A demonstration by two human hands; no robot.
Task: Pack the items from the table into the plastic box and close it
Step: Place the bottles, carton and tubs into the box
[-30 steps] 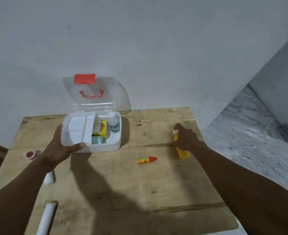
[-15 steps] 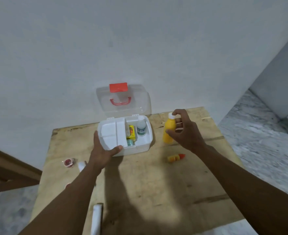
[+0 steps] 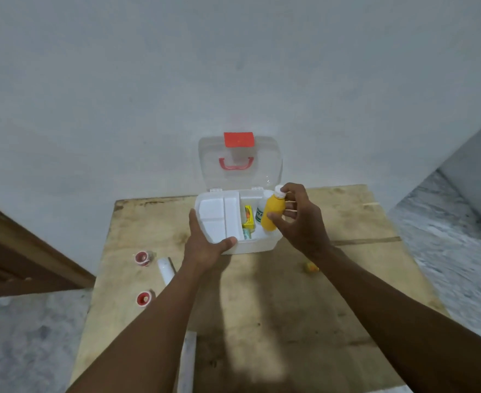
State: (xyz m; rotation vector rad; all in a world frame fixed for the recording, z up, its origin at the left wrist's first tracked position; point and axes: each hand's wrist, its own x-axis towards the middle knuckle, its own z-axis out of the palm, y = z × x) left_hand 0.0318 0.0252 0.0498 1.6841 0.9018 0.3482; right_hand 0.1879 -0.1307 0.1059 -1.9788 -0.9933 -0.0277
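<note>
1. Moved since half a second back: the yellow bottle [image 3: 273,212] went left, from beside the plastic box [image 3: 250,246] to over its right compartment. Head view only.
2. Right hand [image 3: 298,222] grips the yellow bottle, thumb and fingers curled round the body, one fingertip up at the white cap. The bottle tilts slightly. Can't tell whether its base is below the rim yet.
3. Left hand [image 3: 205,245] grips the box's near-left corner, thumb hooked over the near rim, steadying it on the table [image 3: 262,307].
4. Lid [image 3: 239,163] stands open at the far side, against the wall or just off it.
5. Space is tight. The right compartment already holds an upright white bottle [image 3: 260,212] and a yellow carton [image 3: 247,215]. The tray insert [image 3: 213,214] fills the left half.
6. Risk: lowered crooked, the yellow bottle tips the white bottle or catches on the right wall.
7. Risk: left upright, it looks likely to stand above the rim, so the lid may not shut. Laying it flat may not fit either.
8. Risk: a shove on the box could drop the lid onto the right hand.
9. Not packed yet:
   - small orange bottle [image 3: 310,268], right, partly hidden by the right forearm
   - two red pots [image 3: 142,258], left
   - white tube [image 3: 166,269], left, just beside the left forearm
   - second white tube [image 3: 186,361], at the near edge
10. Risk: a forearm sweep could knock any of these off the table.
</note>
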